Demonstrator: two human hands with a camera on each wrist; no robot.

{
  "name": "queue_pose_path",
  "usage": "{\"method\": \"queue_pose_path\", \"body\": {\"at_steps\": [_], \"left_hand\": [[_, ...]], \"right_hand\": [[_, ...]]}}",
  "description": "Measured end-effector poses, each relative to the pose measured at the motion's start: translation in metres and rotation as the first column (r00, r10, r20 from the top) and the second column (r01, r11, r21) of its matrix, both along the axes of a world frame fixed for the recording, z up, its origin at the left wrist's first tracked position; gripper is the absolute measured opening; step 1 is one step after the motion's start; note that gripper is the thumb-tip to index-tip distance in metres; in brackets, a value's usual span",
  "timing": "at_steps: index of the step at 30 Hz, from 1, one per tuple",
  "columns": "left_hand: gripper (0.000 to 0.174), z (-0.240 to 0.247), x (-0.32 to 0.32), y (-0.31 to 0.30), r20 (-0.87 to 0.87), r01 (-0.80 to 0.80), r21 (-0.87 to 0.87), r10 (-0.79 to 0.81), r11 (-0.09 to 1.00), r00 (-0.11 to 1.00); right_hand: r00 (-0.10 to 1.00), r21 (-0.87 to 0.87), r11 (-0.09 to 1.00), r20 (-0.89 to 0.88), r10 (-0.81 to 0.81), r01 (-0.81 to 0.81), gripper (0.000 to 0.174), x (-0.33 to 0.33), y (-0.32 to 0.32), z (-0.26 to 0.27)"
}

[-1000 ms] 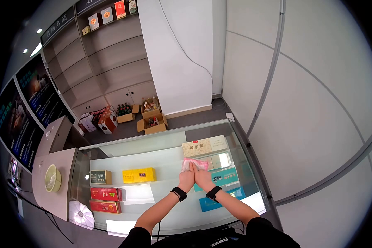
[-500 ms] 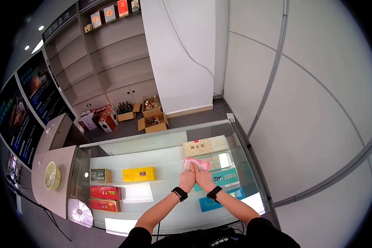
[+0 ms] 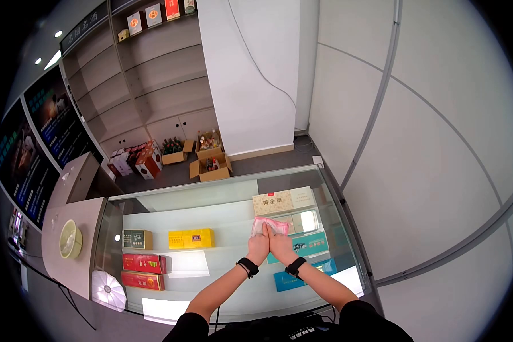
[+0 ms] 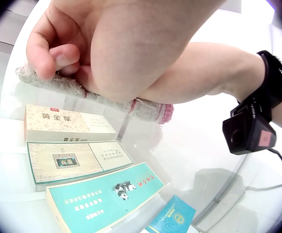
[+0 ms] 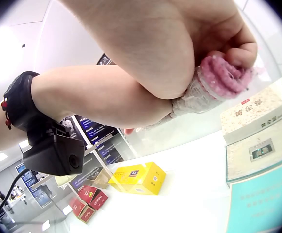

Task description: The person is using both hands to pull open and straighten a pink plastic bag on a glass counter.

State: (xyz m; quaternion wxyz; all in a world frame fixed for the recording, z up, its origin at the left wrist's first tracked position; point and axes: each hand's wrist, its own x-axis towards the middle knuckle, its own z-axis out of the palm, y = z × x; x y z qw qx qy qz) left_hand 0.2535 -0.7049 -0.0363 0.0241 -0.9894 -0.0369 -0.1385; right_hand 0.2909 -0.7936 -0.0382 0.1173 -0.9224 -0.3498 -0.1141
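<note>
Side by side over the glass counter (image 3: 233, 305), my left hand (image 3: 258, 248) and right hand (image 3: 280, 247) grip a pink and white cloth (image 3: 279, 226), thumbs together on top. The left wrist view shows the cloth (image 4: 150, 110) as a frayed roll with a pink end, the left fingers curled over it. Its rolled pink end (image 5: 223, 77) pokes out beside the curled right fingers in the right wrist view. Beneath the glass near the hands lie a cream carton (image 4: 65, 121), a beige carton (image 4: 68, 162), a teal panda carton (image 4: 104, 196) and a blue carton (image 4: 172, 217).
Left under the glass are a yellow carton (image 3: 191, 238), a dark green box (image 3: 137, 239) and two red cartons (image 3: 144, 263). A yellow basin (image 3: 70, 239) stands on the side desk (image 3: 51, 268). Cardboard boxes (image 3: 211, 169) with bottles sit on the floor behind the counter.
The head view shifts slightly. Both hands keep gripping the cloth at nearly the same place.
</note>
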Motion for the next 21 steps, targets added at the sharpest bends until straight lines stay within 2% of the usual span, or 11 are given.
{"method": "queue_pose_path", "body": {"at_steps": [21], "left_hand": [[0.05,0.0035,-0.0014,-0.0028,-0.025,-0.036,0.04,0.037,0.999,0.999]], "right_hand": [[0.999,0.019,1.0,0.037,-0.024,0.024,0.043,-0.0032,-0.0008,0.0032]]}}
